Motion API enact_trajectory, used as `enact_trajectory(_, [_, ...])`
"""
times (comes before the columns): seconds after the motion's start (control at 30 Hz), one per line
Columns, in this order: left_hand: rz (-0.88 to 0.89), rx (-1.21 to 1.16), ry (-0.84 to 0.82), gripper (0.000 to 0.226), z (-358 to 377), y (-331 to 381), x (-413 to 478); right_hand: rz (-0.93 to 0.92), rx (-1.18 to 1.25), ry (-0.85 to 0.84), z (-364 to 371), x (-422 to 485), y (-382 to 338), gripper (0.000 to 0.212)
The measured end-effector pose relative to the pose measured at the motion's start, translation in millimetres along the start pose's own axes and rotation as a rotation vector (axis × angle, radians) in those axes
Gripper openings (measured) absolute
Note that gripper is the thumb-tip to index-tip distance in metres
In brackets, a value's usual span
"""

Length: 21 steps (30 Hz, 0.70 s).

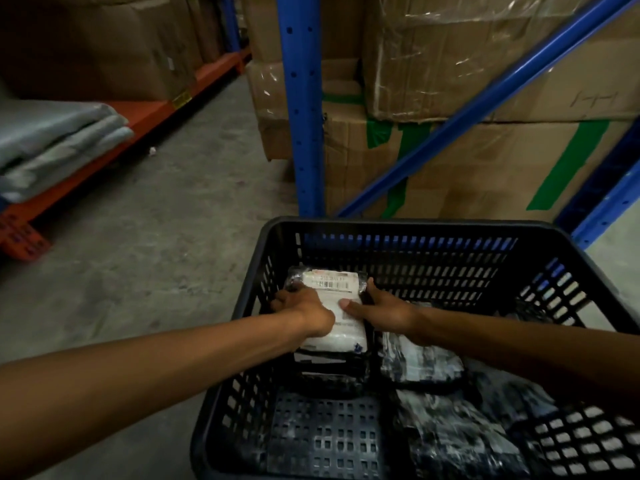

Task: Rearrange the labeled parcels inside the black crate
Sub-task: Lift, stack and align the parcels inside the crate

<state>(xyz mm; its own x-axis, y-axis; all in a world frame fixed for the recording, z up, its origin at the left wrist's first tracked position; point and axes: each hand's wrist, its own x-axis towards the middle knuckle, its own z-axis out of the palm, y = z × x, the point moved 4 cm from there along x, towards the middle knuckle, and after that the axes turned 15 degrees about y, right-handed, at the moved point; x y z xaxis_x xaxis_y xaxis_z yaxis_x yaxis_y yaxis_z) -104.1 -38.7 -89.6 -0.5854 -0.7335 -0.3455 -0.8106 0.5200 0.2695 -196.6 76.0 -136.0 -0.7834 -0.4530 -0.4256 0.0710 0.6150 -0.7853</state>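
Two hands, left hand (304, 308) and right hand (377, 311), fingers clamped on top parcel (332, 306) of stack, far-left corner of crate (408, 227). Risk: slick wrap slips; stack topples onto neighbouring parcels (420, 358).

Open top of black crate (408, 226), unobstructed from above. Bare perforated floor (325, 434) at near-left of crate, free for a hand. Far-left corner filled by stacked labeled parcel (332, 296), with left hand (304, 306) and right hand (377, 311) at its sides. Dark wrapped parcels (446, 410) crowding the right half. Blue rack upright (301, 105) and cardboard boxes (485, 161) just behind the far wall.
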Motion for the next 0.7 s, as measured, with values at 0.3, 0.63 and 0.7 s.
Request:
enact_trajectory(0.3, [0.805, 0.180, -0.052, 0.090, 54, 69, -69, -0.470, -1.038, 0.035, -100, -15, 81, 0.079])
enact_trajectory(0.63, [0.747, 0.733, -0.143, 0.100, 146, 79, -32, -0.636, -1.361, 0.052, -73, -14, 147, 0.066])
enact_trajectory(0.7, [0.710, 0.729, -0.142, 0.095, 156, 81, -27, -0.588, -1.358, 0.041, -67, -1, 150, 0.065])
